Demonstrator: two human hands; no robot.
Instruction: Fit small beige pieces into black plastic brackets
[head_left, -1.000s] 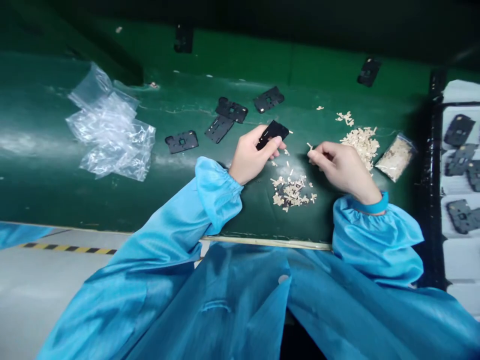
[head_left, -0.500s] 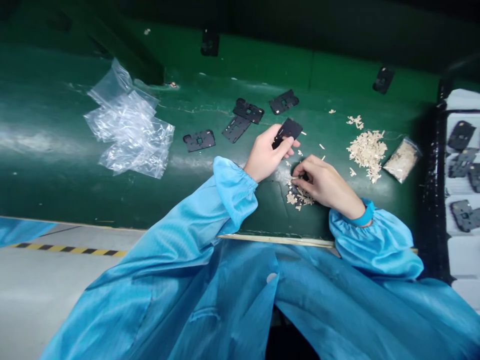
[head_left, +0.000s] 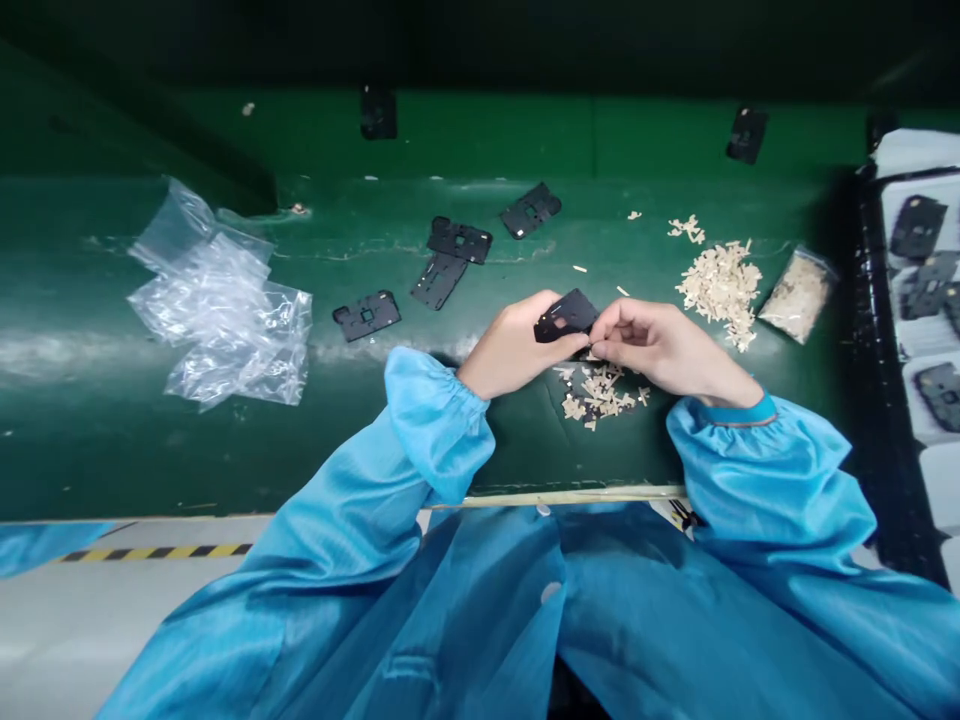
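Note:
My left hand [head_left: 517, 345] grips a flat black plastic plate [head_left: 568, 312] with a small square opening, tilted above the green bench. At the plate's right edge my right hand [head_left: 649, 345] is closed in a pinch, its fingertips against or very near the plate. Whatever sits between those fingertips is too small to make out. Just below both hands lies a loose heap of small cream-coloured pieces [head_left: 604, 395], with something dark under them. Several similar black plates [head_left: 367, 315] lie to the left of my hands.
Clear plastic bags [head_left: 225, 310] lie in a heap on the left. To the right are a larger pile of cream pieces [head_left: 720, 290] and a small filled bag [head_left: 799, 295]. A white tray [head_left: 937, 340] with black plates stands at the far right. The bench's front edge [head_left: 570, 497] is near my body.
My right hand has come up from the small heap to the plate's edge, still pinched. My left hand still holds the plate. The whole view has shifted slightly.

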